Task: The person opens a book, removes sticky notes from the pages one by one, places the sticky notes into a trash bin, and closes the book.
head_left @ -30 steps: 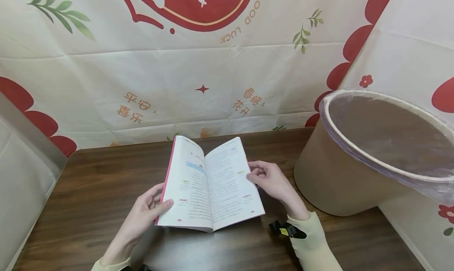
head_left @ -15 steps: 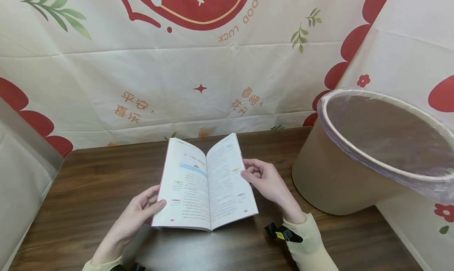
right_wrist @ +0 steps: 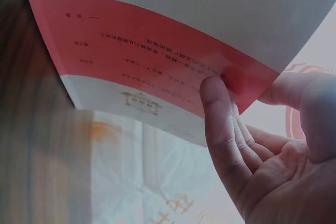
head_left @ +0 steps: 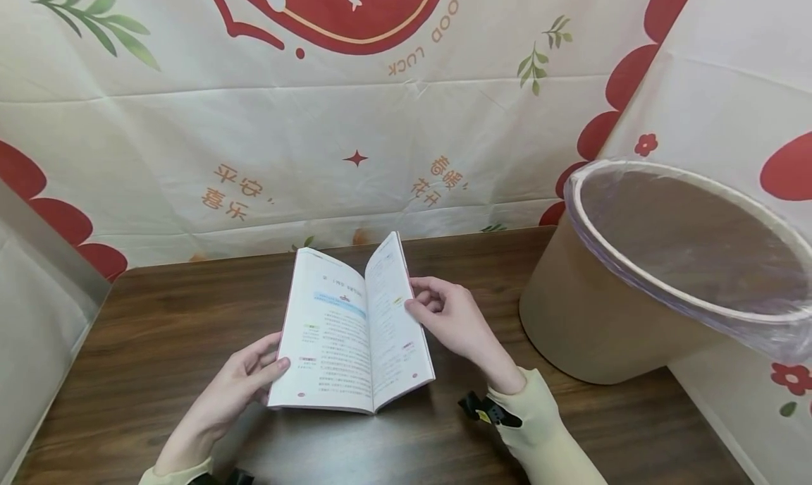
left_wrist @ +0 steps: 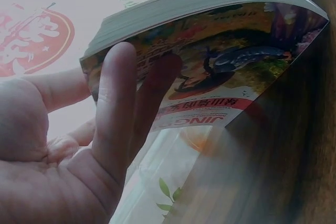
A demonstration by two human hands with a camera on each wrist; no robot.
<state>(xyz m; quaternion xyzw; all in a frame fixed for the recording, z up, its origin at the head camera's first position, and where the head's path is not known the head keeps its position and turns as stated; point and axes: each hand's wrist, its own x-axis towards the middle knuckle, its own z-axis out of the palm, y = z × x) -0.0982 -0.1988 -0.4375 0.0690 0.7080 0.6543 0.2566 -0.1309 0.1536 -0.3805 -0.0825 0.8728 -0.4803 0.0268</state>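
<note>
An open paperback book (head_left: 333, 344) is held above the table, its two printed pages facing up in the head view. My left hand (head_left: 237, 386) grips its left edge, thumb on the page and fingers beneath. In the left wrist view those fingers (left_wrist: 115, 93) lie against the illustrated front cover (left_wrist: 210, 61). My right hand (head_left: 453, 319) pinches the right edge, with the thumb on the page. The right wrist view shows its fingers behind the white back cover with a red band (right_wrist: 131, 40). The right half of the book tilts up more steeply than the left.
A large beige bin (head_left: 590, 316) lined with clear plastic stands to the right of the book. Under the book is a dark wooden table (head_left: 165, 330). A white printed cloth (head_left: 304, 139) hangs behind the table and along the right.
My right hand has moved left, raising the book's right half and narrowing the opening. The left hand and its side of the book have shifted slightly left in view.
</note>
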